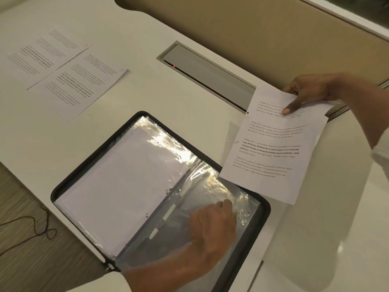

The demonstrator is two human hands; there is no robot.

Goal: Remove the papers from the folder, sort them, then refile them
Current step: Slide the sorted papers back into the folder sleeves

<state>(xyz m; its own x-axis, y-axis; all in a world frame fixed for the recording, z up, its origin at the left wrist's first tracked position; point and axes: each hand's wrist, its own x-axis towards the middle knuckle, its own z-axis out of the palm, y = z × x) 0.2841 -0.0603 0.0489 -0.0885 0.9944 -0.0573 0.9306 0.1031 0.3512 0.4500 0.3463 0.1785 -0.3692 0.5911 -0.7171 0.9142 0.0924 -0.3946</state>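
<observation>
A black zip folder (88,163) lies open on the white desk, with clear plastic sleeves inside. Its left sleeve (126,175) holds white sheets. My left hand (212,226) rests on the crinkled right sleeve (212,184), fingers curled against the plastic near its top edge. My right hand (305,93) pinches the top of a printed sheet (271,148), thumb on the text, holding it just above and to the right of the folder. The sheet's lower corner overlaps the folder's right edge. Two more printed sheets (63,66) lie side by side at the far left of the desk.
A grey cable hatch (210,74) with a small red light is set into the desk behind the folder. A beige partition (242,28) rises at the back. A thin dark cord (31,226) trails over the wood-grain surface at lower left.
</observation>
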